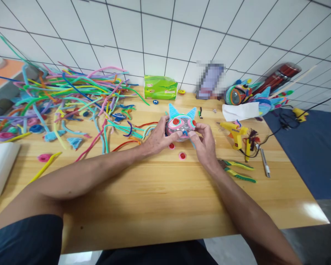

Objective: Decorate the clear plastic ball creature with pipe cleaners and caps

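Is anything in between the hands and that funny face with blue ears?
Nothing visible is: the left hand and right hand both hold the blue-eared face, though the hands' undersides are hidden.

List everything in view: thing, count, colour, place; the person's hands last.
Figure: one, multicoloured, between hands.
Discs: two, red and pink, near figure.
Pipe cleaners: many, mixed, table's left.
Pack: one, green, by wall.
Glue gun: one, yellow, right.
Pliers: one, green-yellow, right.
Slim tool: one, grey, right.
Paper: one, white, back right.
Flask: one, red, back right.
Craftwork: at least two, mixed, back right.
Boxy item: one, white, left.
Table: one, light-brown, below.
Wall: one, white, behind.
Left hand: one, on figure.
Right hand: one, on figure.
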Demonstrator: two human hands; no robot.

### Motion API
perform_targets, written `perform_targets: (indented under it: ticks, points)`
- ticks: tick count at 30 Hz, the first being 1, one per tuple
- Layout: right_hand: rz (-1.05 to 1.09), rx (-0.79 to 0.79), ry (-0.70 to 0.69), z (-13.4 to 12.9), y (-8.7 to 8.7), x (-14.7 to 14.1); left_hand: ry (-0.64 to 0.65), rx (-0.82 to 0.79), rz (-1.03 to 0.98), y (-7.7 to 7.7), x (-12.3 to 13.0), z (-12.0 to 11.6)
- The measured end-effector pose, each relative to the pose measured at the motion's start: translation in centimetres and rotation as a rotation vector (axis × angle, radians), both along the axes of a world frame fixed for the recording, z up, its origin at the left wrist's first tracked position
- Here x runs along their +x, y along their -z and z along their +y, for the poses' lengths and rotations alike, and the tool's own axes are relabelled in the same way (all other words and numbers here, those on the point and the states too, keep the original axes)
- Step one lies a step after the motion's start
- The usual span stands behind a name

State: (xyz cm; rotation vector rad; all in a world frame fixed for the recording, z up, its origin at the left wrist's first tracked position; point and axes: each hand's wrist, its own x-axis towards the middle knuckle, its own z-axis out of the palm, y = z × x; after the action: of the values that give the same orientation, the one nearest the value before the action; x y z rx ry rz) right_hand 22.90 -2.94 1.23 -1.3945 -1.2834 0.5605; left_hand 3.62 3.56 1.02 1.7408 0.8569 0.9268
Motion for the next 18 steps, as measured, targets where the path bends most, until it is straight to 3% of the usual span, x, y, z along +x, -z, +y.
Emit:
perform_targets:
  ticks: [2, 8, 18]
  points:
    - [0.007, 0.004, -0.015, -0.02, 0.04, 0.06, 0.022, -0.007, -0.037, 0.02, -0.04, 0.04]
    - [-0.037, -0.007, 0.025, 0.13, 0.47, 0.06, -0.076, -0.016, 0.025, 0.04, 0.38, 0.03]
    - [-0.081, 0.033, 0.034, 0.12, 0.71, -0.13, -0.056, -0.038, -0.025, 0.13, 0.37, 0.15]
